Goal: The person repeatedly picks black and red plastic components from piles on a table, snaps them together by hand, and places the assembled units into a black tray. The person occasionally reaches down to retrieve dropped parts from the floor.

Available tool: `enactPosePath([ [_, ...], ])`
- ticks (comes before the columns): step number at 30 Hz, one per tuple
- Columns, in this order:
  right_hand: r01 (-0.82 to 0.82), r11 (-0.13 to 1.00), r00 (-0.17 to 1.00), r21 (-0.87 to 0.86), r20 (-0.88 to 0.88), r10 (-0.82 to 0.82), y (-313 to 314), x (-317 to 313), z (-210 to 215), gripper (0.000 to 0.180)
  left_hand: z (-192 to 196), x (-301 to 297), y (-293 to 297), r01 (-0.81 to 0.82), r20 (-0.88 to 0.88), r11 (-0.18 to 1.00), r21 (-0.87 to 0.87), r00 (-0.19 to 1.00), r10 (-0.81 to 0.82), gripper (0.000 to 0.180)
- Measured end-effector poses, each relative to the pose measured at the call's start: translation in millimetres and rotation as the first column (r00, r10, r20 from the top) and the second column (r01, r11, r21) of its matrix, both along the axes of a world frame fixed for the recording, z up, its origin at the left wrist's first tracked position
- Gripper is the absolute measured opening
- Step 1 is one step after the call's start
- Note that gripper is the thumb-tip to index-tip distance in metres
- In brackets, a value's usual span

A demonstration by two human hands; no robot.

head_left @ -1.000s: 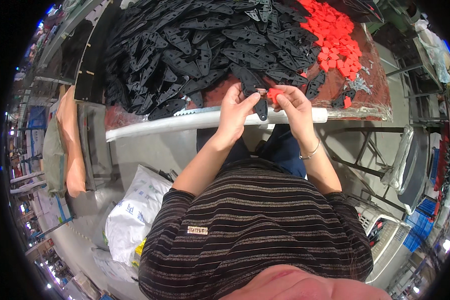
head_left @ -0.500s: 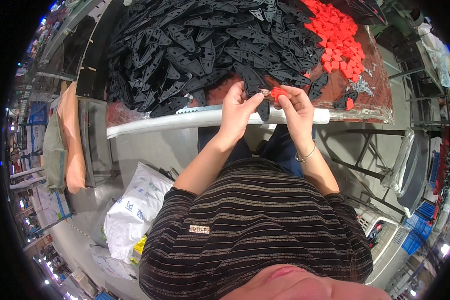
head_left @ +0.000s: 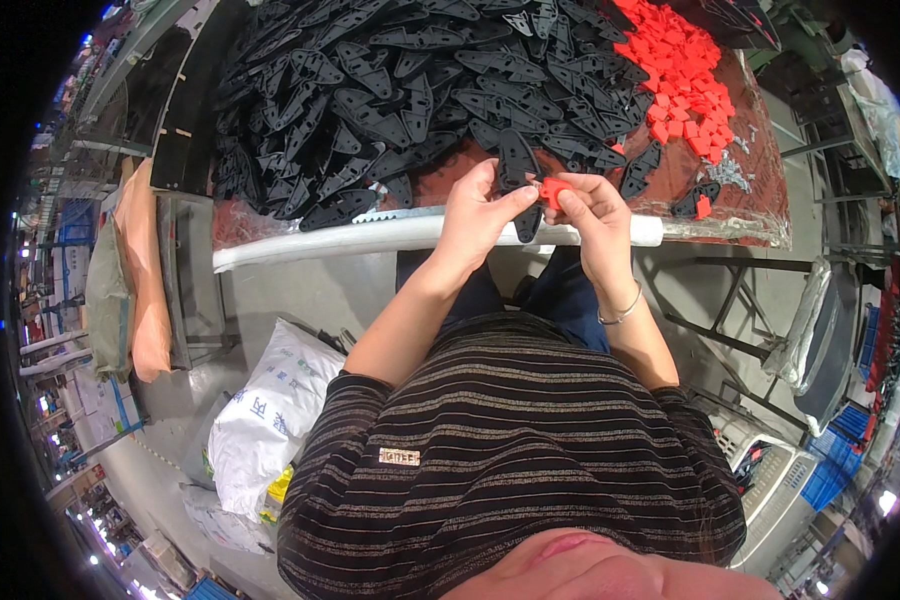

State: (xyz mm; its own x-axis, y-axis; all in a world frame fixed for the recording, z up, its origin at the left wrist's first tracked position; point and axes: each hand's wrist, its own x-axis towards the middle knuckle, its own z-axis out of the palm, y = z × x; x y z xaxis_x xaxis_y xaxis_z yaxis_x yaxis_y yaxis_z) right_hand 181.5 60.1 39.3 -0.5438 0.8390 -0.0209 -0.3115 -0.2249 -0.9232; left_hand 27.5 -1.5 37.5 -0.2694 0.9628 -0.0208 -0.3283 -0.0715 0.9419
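My left hand (head_left: pixel 478 212) grips an elongated black plastic part (head_left: pixel 516 160) near its middle, just above the table's near edge. The part stands nearly lengthwise away from me, its lower end showing below my fingers. Between thumb and fingers, my right hand (head_left: pixel 600 215) pinches a small red plastic piece (head_left: pixel 552 192) close against the black part's right side. A small metallic bit shows between the two pieces, too small to make out. Whether red and black parts touch, I cannot tell.
A heap of similar black parts (head_left: pixel 370 100) covers the table's left and middle. Red pieces (head_left: pixel 680 85) lie piled at the right, beside small metal pieces (head_left: pixel 732 170). A white padded roll (head_left: pixel 370 238) lines the near edge. A white sack (head_left: pixel 270 420) lies on the floor at left.
The red piece has come closer to the black part, and the coil-like metal piece between them shows less. The black part is turned slightly more upright.
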Motion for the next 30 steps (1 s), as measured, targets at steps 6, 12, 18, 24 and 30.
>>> enactPosePath([
  [6,0.134,0.976,0.987,0.173,0.059,-0.147,-8.0,-14.7,2.4,0.019,2.3,12.1,-0.3,-0.033,-0.248,0.999,0.028,0.968,0.039,0.027],
  [12,0.091,0.945,0.956,0.315,0.237,-0.171,-6.0,-14.0,11.4,0.021,-7.8,9.5,-3.1,0.05,-0.109,0.998,-0.035,0.993,-0.053,0.029],
  [18,-0.107,0.972,0.988,0.21,-0.083,0.127,18.1,-24.0,22.6,0.054,2.3,27.1,-4.3,0.246,0.0,0.969,0.013,0.969,-0.246,0.036],
  [24,-0.152,0.981,0.964,0.12,-0.203,0.174,8.8,-26.9,19.3,0.032,19.4,32.4,-8.5,0.255,-0.003,0.963,0.09,0.967,-0.256,0.061],
  [30,0.069,0.993,0.988,0.093,-0.141,-0.056,3.9,-33.8,13.3,0.025,3.5,39.2,-12.7,0.3,0.002,0.953,-0.036,0.954,-0.3,0.066],
])
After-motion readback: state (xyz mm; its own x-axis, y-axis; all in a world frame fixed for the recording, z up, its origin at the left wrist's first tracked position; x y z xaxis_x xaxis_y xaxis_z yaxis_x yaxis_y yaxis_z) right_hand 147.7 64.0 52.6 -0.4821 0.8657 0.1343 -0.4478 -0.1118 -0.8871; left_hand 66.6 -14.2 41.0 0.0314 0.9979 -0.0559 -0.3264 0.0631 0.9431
